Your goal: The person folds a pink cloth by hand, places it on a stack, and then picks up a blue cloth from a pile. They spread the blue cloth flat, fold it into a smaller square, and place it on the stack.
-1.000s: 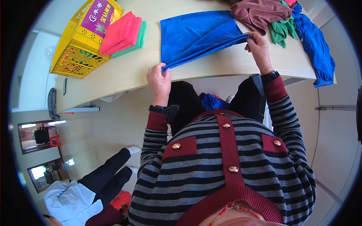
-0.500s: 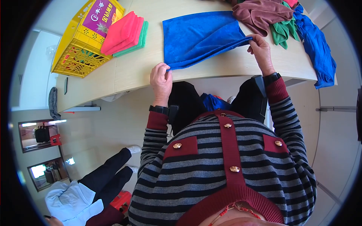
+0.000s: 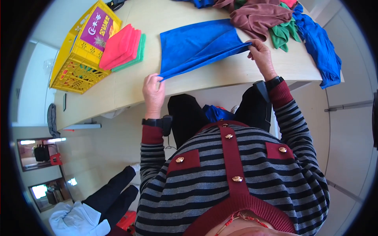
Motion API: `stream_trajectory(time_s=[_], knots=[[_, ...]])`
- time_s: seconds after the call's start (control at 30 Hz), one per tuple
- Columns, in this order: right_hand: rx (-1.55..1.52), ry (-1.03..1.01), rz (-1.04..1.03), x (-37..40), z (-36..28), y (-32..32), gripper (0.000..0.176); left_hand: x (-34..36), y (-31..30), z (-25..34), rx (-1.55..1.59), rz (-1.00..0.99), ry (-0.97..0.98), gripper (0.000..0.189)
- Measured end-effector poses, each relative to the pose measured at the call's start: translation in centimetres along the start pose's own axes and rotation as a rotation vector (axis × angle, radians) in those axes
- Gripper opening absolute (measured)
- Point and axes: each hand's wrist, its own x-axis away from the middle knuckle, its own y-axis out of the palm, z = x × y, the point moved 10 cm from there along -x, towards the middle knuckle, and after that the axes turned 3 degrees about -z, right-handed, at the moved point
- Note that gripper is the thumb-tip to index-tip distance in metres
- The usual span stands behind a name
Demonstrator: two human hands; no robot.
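Looking down, the head camera cuts off a second person (image 3: 116, 190) at the lower left. The striped sweater (image 3: 252, 157) partly hides a blue bundle (image 3: 215, 114) between the legs. A strip of tabletop (image 3: 228, 72) runs between the blue cloth (image 3: 193, 45) and the near table edge; another separates it from the folded stack (image 3: 120, 47) beside the yellow crate (image 3: 78, 78). The brown cloth (image 3: 262, 17) lies near its far right corner. The blue cloth spreads over the table, beyond both hands. The left hand (image 3: 153, 92) pinches its near left corner; the right hand (image 3: 260, 59) pinches the near right corner, thumb against fingers.
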Motion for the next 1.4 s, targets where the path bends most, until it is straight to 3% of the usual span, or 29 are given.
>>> stream_trajectory(time_s=[0.13,0.3,0.4,0.6,0.83,1.0,1.1,1.23,1.4], knots=[[-0.062,-0.082,-0.043,-0.9,-3.5,-0.7,0.016,-4.2,-3.5,-1.2,0.058,-0.002,-0.013,0.015],[-0.07,-0.385,-0.134,-2.7,-16.0,-2.3,0.018,-12.0,-12.1,3.2,0.286,0.132,0.004,0.011],[0.01,-0.374,-0.147,-4.2,-18.9,-3.5,0.019,-14.9,-14.7,3.7,0.466,0.123,-0.006,0.009],[-0.01,-0.356,-0.213,-5.1,-20.4,-3.1,0.018,-16.0,-15.5,2.8,0.654,0.067,-0.106,0.008],[-0.119,-0.19,-0.229,-2.7,-20.5,-3.4,0.014,-15.0,-15.0,1.9,0.713,-0.043,-0.174,0.008],[-0.113,-0.191,-0.27,-1.6,-20.4,-3.1,0.013,-14.2,-14.9,4.4,0.728,-0.04,-0.203,0.011],[-0.139,-0.333,-0.311,-0.4,-21.9,-3.1,0.013,-13.4,-14.2,4.6,0.61,-0.175,-0.227,0.018],[-0.189,-0.352,-0.278,0.3,-22.9,-4.5,0.013,-12.7,-15.4,4.0,0.678,-0.144,-0.271,0.023],[-0.125,-0.269,-0.355,-3.4,-19.8,-3.0,0.013,-15.7,-13.4,3.3,0.618,-0.198,-0.264,0.021]])
